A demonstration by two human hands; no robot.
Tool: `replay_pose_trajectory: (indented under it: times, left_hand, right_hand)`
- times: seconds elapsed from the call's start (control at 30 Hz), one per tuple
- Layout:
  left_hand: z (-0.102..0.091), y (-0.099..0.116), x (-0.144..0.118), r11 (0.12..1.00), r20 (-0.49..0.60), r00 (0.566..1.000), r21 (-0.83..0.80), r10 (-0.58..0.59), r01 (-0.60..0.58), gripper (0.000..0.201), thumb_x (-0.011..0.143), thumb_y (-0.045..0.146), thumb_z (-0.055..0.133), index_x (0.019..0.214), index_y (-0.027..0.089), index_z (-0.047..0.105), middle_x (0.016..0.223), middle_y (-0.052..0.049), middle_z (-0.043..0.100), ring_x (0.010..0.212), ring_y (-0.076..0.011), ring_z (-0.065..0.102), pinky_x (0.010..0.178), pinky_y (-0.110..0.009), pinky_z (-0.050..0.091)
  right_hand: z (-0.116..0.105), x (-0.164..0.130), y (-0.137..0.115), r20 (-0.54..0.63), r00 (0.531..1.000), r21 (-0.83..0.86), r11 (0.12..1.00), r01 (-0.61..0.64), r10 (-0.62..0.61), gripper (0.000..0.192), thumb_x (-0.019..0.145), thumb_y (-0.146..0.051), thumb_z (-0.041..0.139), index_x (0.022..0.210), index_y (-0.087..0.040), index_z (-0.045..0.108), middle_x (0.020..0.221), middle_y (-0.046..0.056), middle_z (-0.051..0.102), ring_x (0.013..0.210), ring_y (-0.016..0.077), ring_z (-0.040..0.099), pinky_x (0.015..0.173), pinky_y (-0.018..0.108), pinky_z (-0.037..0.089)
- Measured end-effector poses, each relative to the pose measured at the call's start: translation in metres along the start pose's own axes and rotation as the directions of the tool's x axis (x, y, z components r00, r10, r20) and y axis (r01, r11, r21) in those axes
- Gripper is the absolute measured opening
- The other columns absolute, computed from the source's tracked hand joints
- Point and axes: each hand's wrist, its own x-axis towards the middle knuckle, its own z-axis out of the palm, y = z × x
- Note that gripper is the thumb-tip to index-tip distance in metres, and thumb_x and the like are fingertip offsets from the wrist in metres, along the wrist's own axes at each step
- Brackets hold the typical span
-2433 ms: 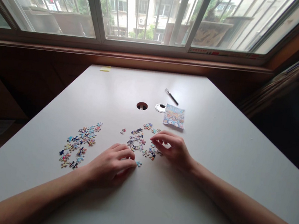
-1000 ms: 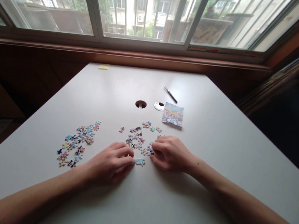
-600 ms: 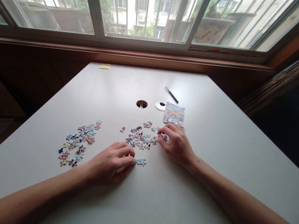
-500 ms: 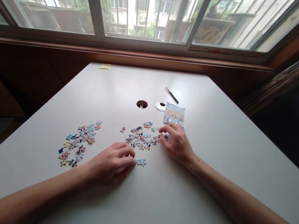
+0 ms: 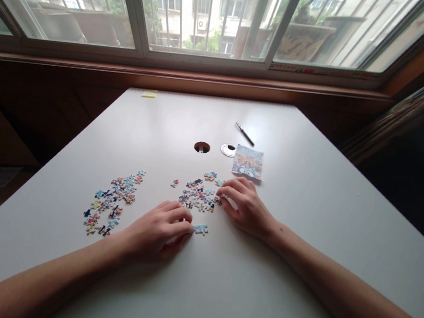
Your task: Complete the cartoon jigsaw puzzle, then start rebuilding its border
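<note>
My left hand [image 5: 165,228] rests on the white table with its fingers curled and closed at the left end of a small strip of joined light-blue puzzle pieces [image 5: 201,229]. The fingers cover that end of the strip. Just beyond lies a loose pile of jigsaw pieces [image 5: 199,197], many-coloured and spread flat. At the pile's right edge, my right hand [image 5: 244,203] bends its thumb and forefinger together around a small puzzle piece [image 5: 224,196], partly hidden by the fingers. Left of my left hand is another scattered group of puzzle pieces [image 5: 123,188].
A printed picture sheet [image 5: 248,161] lies beyond my right hand. Behind it are a pen [image 5: 245,133] and a round metal cover [image 5: 228,150], beside a cable hole [image 5: 201,147]. A yellow sticky note [image 5: 149,94] sits at the table's far edge, below the window. One piece [image 5: 174,182] lies apart.
My right hand has shifted slightly left, farther over the pile's right edge, its thumb and forefinger drawing closer together. My left hand and the light-blue strip stay in place.
</note>
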Motion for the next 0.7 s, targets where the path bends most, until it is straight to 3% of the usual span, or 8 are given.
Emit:
replay_pose_trajectory:
  times: [0.23, 0.4, 0.57, 0.7]
  left_hand:
    - [0.0003, -0.0007, -0.0006, 1.000, 0.009, 1.000, -0.006, -0.005, 0.005, 0.016, 0.092, 0.013, 0.051, 0.102, 0.019, 0.062, 0.103, -0.008, 0.064, 0.093, -0.0200, 0.056, 0.085, -0.036, 0.047]
    - [0.0010, -0.0019, -0.0012, 1.000, 0.007, 1.000, 0.004, 0.001, -0.001, 0.017, 0.091, 0.014, 0.053, 0.103, 0.019, 0.062, 0.103, -0.008, 0.064, 0.094, -0.0199, 0.057, 0.087, -0.036, 0.047]
    - [-0.0001, -0.0016, -0.0004, 1.000, 0.001, 1.000, 0.008, 0.003, -0.003, 0.016, 0.091, 0.013, 0.053, 0.103, 0.019, 0.062, 0.102, -0.008, 0.064, 0.094, -0.0197, 0.057, 0.087, -0.035, 0.047]
    - [0.0006, -0.0017, -0.0008, 1.000, 0.009, 1.000, 0.001, 0.000, 0.000, 0.016, 0.091, 0.013, 0.053, 0.103, 0.019, 0.062, 0.103, -0.007, 0.064, 0.094, -0.0195, 0.056, 0.087, -0.035, 0.047]
  right_hand:
    - [-0.0015, -0.0006, -0.0053, 0.043, 0.996, 0.017, 0.997, 0.076, -0.076, 0.015, 0.094, -0.016, 0.052, 0.103, -0.024, 0.061, 0.106, 0.005, 0.068, 0.106, 0.0250, 0.053, 0.094, 0.043, 0.038]
    - [-0.0017, 0.0007, -0.0070, 0.129, 0.989, 0.043, 0.996, 0.073, -0.078, 0.036, 0.097, -0.015, 0.045, 0.131, -0.025, 0.049, 0.133, 0.006, 0.062, 0.126, 0.0281, 0.045, 0.101, 0.048, 0.035]
    - [-0.0017, 0.0012, -0.0075, 0.136, 0.988, 0.064, 0.995, 0.070, -0.078, 0.025, 0.100, -0.016, 0.044, 0.119, -0.024, 0.058, 0.132, 0.004, 0.064, 0.128, 0.0282, 0.045, 0.103, 0.049, 0.035]
    - [-0.0008, 0.0004, -0.0069, 0.107, 0.993, 0.060, 0.997, 0.043, -0.049, 0.026, 0.100, -0.017, 0.044, 0.120, -0.023, 0.059, 0.130, 0.006, 0.066, 0.126, 0.0282, 0.048, 0.104, 0.049, 0.035]
